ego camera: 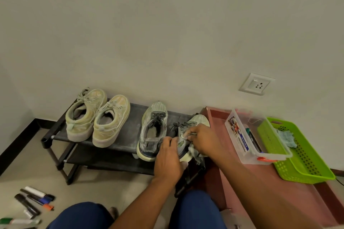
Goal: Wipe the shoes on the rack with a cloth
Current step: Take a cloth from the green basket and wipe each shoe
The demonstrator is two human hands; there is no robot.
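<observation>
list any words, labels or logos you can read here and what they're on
"MULTI BOX", roughly; small and sideways: label on the clear plastic box.
Green logo badge on the grey sneaker held by the left hand: too blurred to read.
Markers on the floor: no print legible.

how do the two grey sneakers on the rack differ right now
The left grey sneaker stands free with nobody touching it; the right grey sneaker is held by the left hand while the right hand presses a cloth on it. The left one shows whole; the right is partly covered. Both point toward the wall.
</observation>
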